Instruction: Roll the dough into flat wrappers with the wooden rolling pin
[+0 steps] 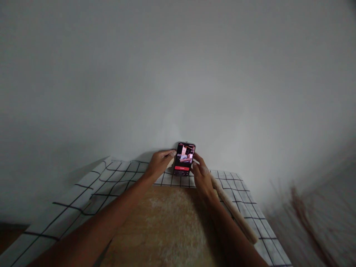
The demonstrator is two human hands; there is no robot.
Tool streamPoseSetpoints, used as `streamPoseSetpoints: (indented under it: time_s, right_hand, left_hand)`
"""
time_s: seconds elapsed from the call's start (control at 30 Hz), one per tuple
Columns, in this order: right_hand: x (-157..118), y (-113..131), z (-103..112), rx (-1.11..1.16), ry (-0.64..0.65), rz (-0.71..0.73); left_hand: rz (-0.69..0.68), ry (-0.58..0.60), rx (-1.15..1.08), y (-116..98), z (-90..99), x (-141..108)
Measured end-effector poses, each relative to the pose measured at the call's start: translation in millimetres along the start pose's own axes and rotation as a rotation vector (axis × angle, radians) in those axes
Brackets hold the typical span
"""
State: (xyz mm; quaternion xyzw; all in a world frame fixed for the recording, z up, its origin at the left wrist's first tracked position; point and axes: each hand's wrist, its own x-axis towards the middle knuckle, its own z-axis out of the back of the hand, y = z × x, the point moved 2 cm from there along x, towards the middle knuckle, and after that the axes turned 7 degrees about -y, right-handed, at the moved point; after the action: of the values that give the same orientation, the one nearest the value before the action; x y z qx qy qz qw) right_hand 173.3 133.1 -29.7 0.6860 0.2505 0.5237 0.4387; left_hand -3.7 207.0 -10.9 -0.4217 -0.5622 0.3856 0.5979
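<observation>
A phone point(184, 158) with a lit screen stands upright, tilted back near the wall at the far edge of the table. My left hand point(161, 161) is at its left side, fingers pressed together by the phone's edge, with a pale object partly hidden beneath them. On the other side, my right hand point(200, 171) has its fingers against the phone's right edge. Below both hands lies a wooden board point(169, 226) dusted with white powder.
A long wooden rolling pin point(236, 211) lies slanted at the right of the board, partly behind my right arm. A white cloth with black grid lines point(111, 181) covers the table. Behind it rises a pale wall point(178, 74). Blurred reddish-brown twigs point(308, 222) stand at the lower right.
</observation>
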Motion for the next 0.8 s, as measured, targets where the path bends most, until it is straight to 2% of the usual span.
streamPoseSetpoints:
  time_s: [0.1, 0.23, 0.33, 0.43, 0.5, 0.6, 0.7, 0.8]
  right_hand:
    - [0.1, -1.2, 1.1, -0.027, -0.015, 0.008]
    - [4.8, -0.3, 10.1, -0.056, -0.090, 0.014]
    - [8.3, 9.1, 19.3, -0.066, -0.157, 0.017]
    - [-0.5, 28.3, 24.9, -0.071, -0.152, 0.022]
    - [-18.1, 43.8, 26.0, -0.084, -0.110, 0.021]
    - [-57.6, 62.9, 24.8, -0.141, -0.041, -0.011]
    - [-96.5, 72.7, 21.1, -0.188, -0.015, -0.089]
    - [-122.3, 78.1, 15.0, -0.204, -0.007, -0.104]
  left_hand:
    - [0.050, -0.049, -0.046, -2.2, 3.3, 0.2]
    - [0.160, -0.142, -0.179, -10.3, 19.5, -8.7]
    - [0.283, -0.127, -0.314, -18.6, 33.0, -30.9]
    - [0.417, -0.044, -0.395, -27.5, 36.9, -65.8]
    - [0.489, 0.018, -0.431, -34.5, 30.6, -91.5]
    - [0.632, 0.094, -0.509, -46.5, 7.8, -126.5]
    - [0.832, 0.038, -0.553, -55.1, -17.4, -152.8]
    - [0.906, -0.054, -0.575, -56.3, -31.4, -166.7]
